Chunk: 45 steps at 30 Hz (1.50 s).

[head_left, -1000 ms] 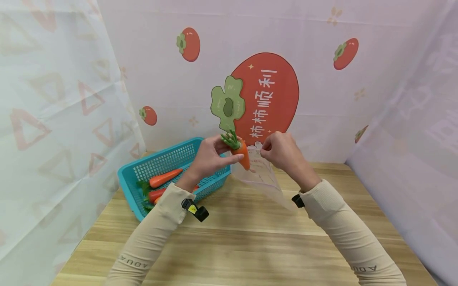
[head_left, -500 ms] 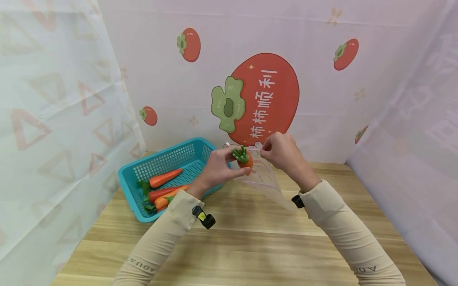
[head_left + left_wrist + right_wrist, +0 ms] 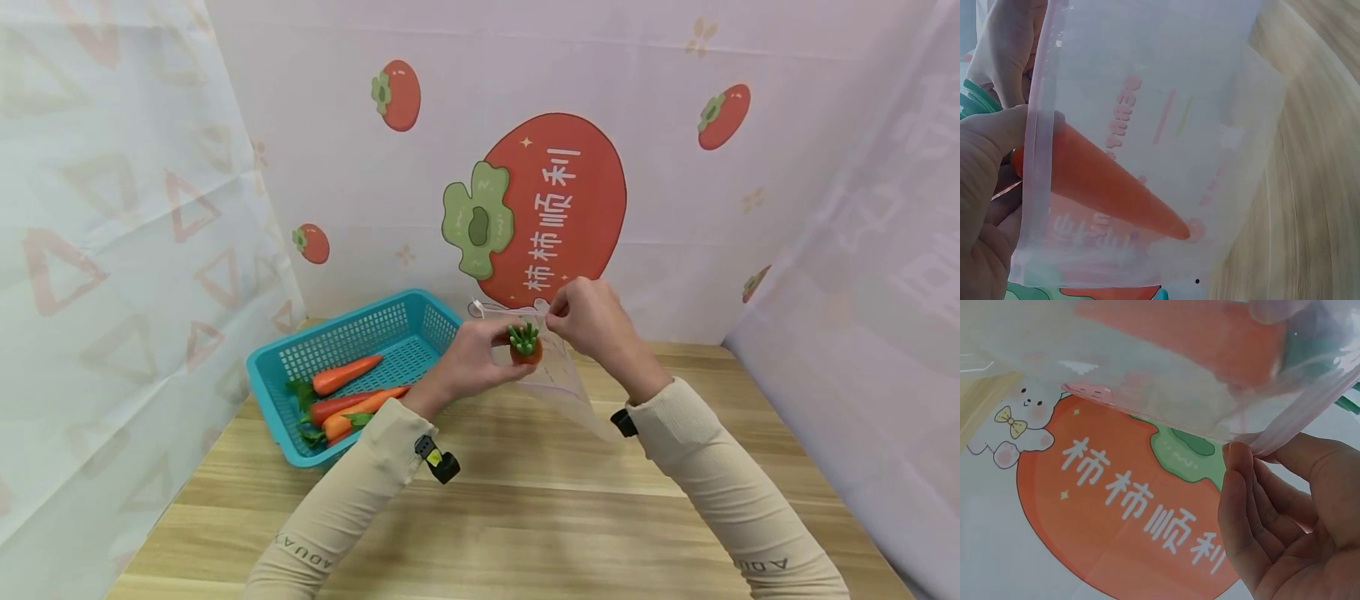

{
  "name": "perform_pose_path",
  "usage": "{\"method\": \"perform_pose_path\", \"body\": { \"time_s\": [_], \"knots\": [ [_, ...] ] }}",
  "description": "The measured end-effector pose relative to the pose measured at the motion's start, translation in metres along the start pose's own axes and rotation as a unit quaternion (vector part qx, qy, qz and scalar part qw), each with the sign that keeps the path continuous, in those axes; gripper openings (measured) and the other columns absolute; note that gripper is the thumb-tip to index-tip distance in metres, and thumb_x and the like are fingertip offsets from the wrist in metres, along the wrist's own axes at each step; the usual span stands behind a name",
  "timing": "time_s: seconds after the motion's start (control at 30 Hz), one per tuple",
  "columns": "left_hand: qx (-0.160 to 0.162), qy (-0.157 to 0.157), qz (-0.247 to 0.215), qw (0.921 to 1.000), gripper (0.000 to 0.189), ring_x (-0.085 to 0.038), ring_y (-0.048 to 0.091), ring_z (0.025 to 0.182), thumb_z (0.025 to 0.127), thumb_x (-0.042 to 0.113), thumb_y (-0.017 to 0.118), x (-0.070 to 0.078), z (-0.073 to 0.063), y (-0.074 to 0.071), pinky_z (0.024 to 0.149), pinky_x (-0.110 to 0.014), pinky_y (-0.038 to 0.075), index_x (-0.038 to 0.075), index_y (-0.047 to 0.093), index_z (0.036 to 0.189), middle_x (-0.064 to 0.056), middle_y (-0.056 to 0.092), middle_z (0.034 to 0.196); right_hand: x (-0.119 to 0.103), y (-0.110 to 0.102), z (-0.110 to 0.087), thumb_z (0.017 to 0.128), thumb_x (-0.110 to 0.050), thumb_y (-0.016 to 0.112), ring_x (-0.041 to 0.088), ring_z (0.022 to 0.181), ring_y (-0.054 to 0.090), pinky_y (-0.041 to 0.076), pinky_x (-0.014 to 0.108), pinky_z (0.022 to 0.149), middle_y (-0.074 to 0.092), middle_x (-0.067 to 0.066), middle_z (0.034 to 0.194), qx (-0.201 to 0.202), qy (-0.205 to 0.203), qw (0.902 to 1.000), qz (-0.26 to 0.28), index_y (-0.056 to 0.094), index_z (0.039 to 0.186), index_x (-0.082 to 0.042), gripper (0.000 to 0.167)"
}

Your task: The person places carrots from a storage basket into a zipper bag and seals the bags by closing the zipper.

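My left hand (image 3: 480, 360) grips an orange carrot (image 3: 526, 347) by its thick end, green stem stubs toward me. In the left wrist view the carrot (image 3: 1116, 181) shows through the translucent wall of a zip bag (image 3: 1166, 125), its tip pointing down into the bag and its top at the mouth. My right hand (image 3: 596, 329) pinches the rim of the bag (image 3: 558, 379) at its right side. In the right wrist view the thumb and index finger of the right hand (image 3: 1291, 512) hold the bag's edge (image 3: 1316, 412).
A blue plastic basket (image 3: 262, 358) stands at the left on the wooden table (image 3: 525, 533), with several carrots (image 3: 348, 373) and green leaves inside. Behind rises a white printed backdrop (image 3: 337, 125), with white cloth walls (image 3: 112, 333) on both sides.
My left hand has moved right with the carrot, turning it so its tip points away from me and into the bag. The right hand has stayed in place.
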State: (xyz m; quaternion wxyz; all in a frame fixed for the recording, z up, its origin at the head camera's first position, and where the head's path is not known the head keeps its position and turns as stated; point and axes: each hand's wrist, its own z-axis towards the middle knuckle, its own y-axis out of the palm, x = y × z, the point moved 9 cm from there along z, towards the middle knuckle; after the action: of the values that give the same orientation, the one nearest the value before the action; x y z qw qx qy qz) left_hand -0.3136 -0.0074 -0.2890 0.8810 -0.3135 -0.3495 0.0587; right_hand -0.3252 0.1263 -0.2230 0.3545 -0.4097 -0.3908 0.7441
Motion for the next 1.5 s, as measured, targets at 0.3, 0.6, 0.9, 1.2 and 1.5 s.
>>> {"method": "perform_pose_path", "body": {
  "time_s": [0.3, 0.6, 0.9, 1.2, 1.5],
  "knots": [
    [0.011, -0.012, 0.0, 0.9999, 0.053, -0.023, 0.073, 0.121, 0.085, 0.024, 0.091, -0.003, -0.005, -0.011, 0.104, -0.035, 0.06, 0.006, 0.072, 0.132, -0.012, 0.075, 0.13, -0.001, -0.004, 0.0, 0.093, -0.008, 0.074, 0.022, 0.065, 0.07, 0.058, 0.036, 0.059, 0.08, 0.012, 0.082, 0.014, -0.01, 0.9998, -0.011, 0.083, 0.084, -0.003, 0.014],
    [0.051, -0.045, 0.005, 0.9977, 0.042, -0.021, 0.075, 0.119, 0.09, 0.022, 0.086, -0.006, -0.009, -0.054, 0.105, -0.035, 0.059, 0.01, 0.073, 0.129, -0.008, 0.077, 0.128, 0.005, -0.004, 0.0, 0.092, -0.006, 0.072, 0.023, 0.069, 0.069, 0.059, 0.038, 0.063, 0.079, 0.011, 0.08, 0.008, 0.006, 0.9999, -0.008, 0.083, 0.082, -0.003, 0.015],
    [0.003, -0.1, 0.059, 0.9933, 0.041, -0.026, 0.073, 0.122, 0.094, 0.022, 0.082, -0.028, -0.02, -0.088, 0.107, -0.042, 0.058, 0.007, 0.071, 0.131, -0.01, 0.076, 0.129, 0.006, -0.003, 0.0, 0.092, -0.005, 0.071, 0.024, 0.072, 0.07, 0.059, 0.038, 0.064, 0.08, 0.012, 0.083, 0.005, 0.009, 0.9999, -0.003, 0.083, 0.083, -0.003, 0.015],
    [-0.085, -0.137, 0.142, 0.9766, 0.04, -0.033, 0.072, 0.121, 0.096, 0.023, 0.08, -0.053, -0.031, -0.104, 0.106, -0.049, 0.058, 0.003, 0.071, 0.129, -0.017, 0.074, 0.13, 0.006, -0.002, -0.002, 0.093, -0.006, 0.072, 0.024, 0.071, 0.071, 0.059, 0.037, 0.063, 0.08, 0.014, 0.085, 0.002, 0.01, 0.9999, 0.002, 0.083, 0.086, -0.001, 0.013],
    [-0.176, -0.176, 0.19, 0.9497, 0.039, -0.035, 0.073, 0.118, 0.098, 0.017, 0.076, -0.084, -0.053, -0.107, 0.104, -0.05, 0.059, -0.002, 0.069, 0.132, -0.022, 0.073, 0.13, 0.003, -0.002, -0.002, 0.092, -0.006, 0.072, 0.025, 0.072, 0.071, 0.06, 0.037, 0.063, 0.079, 0.012, 0.083, 0.008, 0.007, 0.9999, -0.004, 0.083, 0.084, -0.002, 0.014]
  ]
}}
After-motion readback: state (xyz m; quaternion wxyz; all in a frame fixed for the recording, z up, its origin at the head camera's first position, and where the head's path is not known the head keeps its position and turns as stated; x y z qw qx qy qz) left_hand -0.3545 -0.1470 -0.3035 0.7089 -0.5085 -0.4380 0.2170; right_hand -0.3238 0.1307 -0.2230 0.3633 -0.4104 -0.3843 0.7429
